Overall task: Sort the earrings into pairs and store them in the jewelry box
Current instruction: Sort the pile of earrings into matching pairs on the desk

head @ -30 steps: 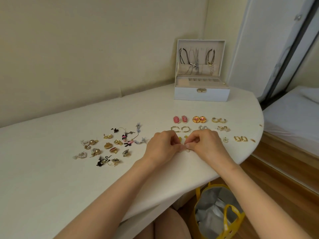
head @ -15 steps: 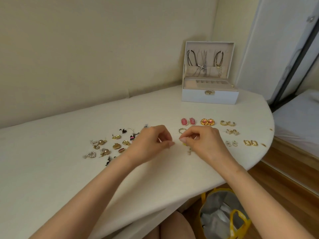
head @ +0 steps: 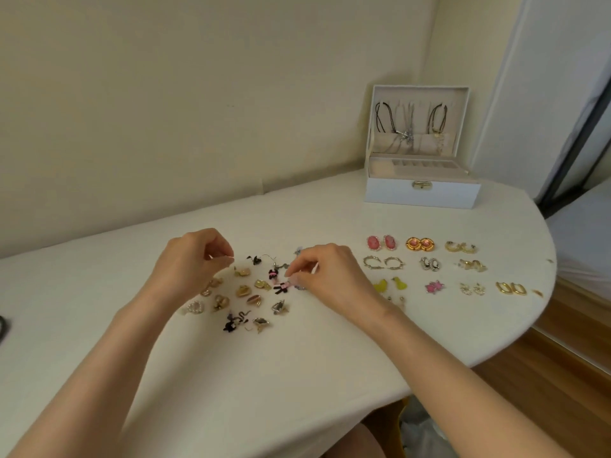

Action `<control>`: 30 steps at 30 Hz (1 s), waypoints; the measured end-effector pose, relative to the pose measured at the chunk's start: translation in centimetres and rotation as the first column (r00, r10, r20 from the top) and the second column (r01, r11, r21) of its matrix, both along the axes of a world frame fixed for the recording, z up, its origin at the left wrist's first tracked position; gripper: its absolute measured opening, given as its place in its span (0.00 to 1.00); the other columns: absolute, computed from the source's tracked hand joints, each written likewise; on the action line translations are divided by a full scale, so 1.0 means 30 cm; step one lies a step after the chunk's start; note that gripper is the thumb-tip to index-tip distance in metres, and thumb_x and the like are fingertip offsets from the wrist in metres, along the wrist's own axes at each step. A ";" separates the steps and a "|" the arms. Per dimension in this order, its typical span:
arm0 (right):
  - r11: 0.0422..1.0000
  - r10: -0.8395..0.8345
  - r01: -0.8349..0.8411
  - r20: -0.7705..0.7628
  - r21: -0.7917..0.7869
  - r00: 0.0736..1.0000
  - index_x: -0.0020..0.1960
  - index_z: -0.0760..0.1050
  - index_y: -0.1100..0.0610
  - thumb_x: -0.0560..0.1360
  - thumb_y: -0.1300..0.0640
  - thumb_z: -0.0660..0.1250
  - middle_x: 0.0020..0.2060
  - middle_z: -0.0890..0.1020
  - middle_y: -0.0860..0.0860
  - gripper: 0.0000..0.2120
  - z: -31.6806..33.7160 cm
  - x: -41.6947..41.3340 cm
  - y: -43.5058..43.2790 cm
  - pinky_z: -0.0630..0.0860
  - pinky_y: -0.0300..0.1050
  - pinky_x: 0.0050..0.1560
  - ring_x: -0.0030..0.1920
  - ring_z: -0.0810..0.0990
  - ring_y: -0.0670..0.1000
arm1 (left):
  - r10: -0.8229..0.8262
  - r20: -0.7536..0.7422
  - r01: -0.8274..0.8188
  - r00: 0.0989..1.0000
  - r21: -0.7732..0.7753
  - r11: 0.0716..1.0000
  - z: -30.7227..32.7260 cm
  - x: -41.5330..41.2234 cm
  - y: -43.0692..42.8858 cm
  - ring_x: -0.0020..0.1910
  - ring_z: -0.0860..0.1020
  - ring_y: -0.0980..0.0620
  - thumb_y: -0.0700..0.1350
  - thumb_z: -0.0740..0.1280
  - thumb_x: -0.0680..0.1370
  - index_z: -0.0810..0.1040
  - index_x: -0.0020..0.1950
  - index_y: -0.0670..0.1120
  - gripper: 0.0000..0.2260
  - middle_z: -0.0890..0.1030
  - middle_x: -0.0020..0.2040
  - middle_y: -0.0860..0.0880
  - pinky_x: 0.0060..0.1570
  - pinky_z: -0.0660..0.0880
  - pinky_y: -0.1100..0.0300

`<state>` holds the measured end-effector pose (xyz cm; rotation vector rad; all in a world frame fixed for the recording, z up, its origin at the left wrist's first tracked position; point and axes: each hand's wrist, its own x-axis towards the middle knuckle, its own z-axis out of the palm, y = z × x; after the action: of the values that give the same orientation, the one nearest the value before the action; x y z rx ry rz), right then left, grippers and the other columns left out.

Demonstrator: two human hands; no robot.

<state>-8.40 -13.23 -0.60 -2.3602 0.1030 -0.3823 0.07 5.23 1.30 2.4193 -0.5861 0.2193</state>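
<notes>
**Around the sorting spot**

A white round-ended table (head: 297, 375) stands against a cream wall (head: 198, 94); wooden floor (head: 545, 375) to the right; a white bed (head: 585, 246) beyond; a yellow-handled bag (head: 416, 431) below the table's edge.

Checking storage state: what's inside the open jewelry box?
The jewelry box lid holds hanging necklaces. The tray below shows slotted rows and a compartment; no earrings are visible there, though its front wall hides the tray floor.

both forearms are showing bare to the frame edge, with no sleeve covering them. the left hand (head: 195, 256) and right hand (head: 330, 276) are wearing no rings, bracelets or watch; fingernails are looking short and unpainted.
</notes>
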 end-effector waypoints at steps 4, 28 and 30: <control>0.990 0.056 -0.061 -0.043 -0.125 0.997 0.47 0.83 0.52 0.72 0.59 0.69 0.36 0.74 0.43 0.06 0.005 0.057 0.049 0.67 0.39 0.39 0.40 0.72 0.44 | 0.108 0.032 -0.110 0.994 0.068 0.992 -0.022 0.031 0.046 0.39 0.73 0.52 0.40 0.68 0.74 0.76 0.40 0.50 0.06 0.76 0.37 0.54 0.37 0.66 0.59; 0.952 0.041 -0.071 -0.106 -0.298 0.994 0.42 0.79 0.52 0.71 0.54 0.71 0.37 0.73 0.43 0.03 -0.010 0.105 0.080 0.61 0.33 0.32 0.41 0.72 0.47 | 0.077 -0.127 -0.055 0.989 0.166 0.985 -0.077 0.072 0.070 0.39 0.73 0.53 0.47 0.72 0.71 0.76 0.37 0.50 0.06 0.78 0.38 0.53 0.39 0.68 0.59; 0.957 0.032 -0.059 -0.099 -0.283 0.995 0.42 0.78 0.52 0.71 0.54 0.71 0.35 0.72 0.43 0.03 -0.009 0.104 0.076 0.62 0.33 0.32 0.41 0.72 0.47 | 0.071 -0.127 -0.055 0.989 0.126 0.991 -0.078 0.075 0.070 0.37 0.73 0.53 0.45 0.71 0.72 0.76 0.37 0.49 0.06 0.79 0.38 0.52 0.39 0.68 0.59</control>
<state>-5.29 -10.96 -0.88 -2.6618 0.0386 -0.2790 2.33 7.33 -1.03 2.5494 -0.4765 0.0504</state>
